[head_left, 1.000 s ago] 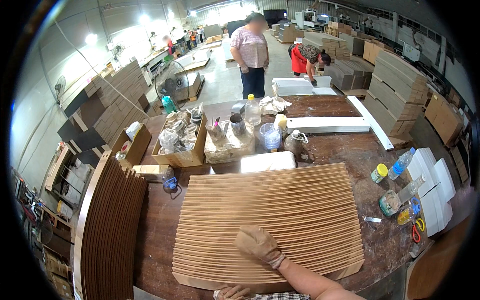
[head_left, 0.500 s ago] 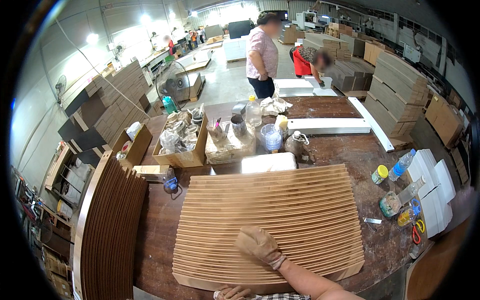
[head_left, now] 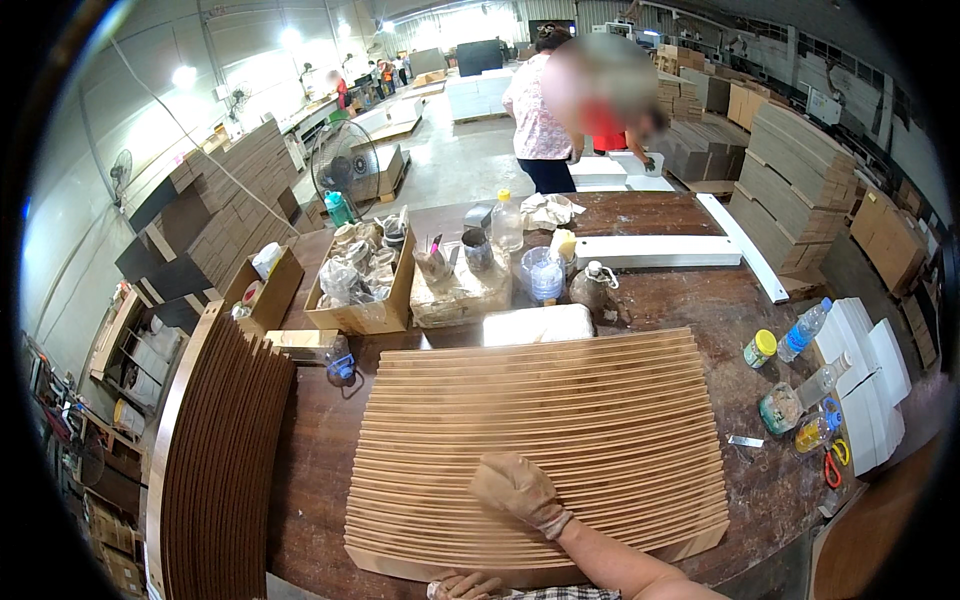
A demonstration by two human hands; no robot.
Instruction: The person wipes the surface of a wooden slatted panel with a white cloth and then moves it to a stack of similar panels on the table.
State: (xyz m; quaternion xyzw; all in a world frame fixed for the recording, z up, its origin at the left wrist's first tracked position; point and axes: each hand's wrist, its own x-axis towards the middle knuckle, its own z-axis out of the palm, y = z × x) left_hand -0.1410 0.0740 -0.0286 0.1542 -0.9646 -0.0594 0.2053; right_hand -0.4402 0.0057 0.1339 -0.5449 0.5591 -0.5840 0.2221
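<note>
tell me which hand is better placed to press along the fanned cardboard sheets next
Right, probably. The gloved right hand already lies flat on the fanned cardboard sheets, near their front edge. The left hand only peeks in at the lower edge, barely at the stack's front rim.

Single head view, looking steeply down, close over workbench [head_left: 300, 480]

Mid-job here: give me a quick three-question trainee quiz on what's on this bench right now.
1. True or false: the right hand wears a work glove and lies flat on the fanned cardboard sheets.
2. Which stands nearest the sheets' right edge? A) yellow-capped jar B) metal cup C) desk fan
3. Where is the left hand?

Key: 1 true; 2 A; 3 at the near edge of the sheets, bottom of view.
</note>
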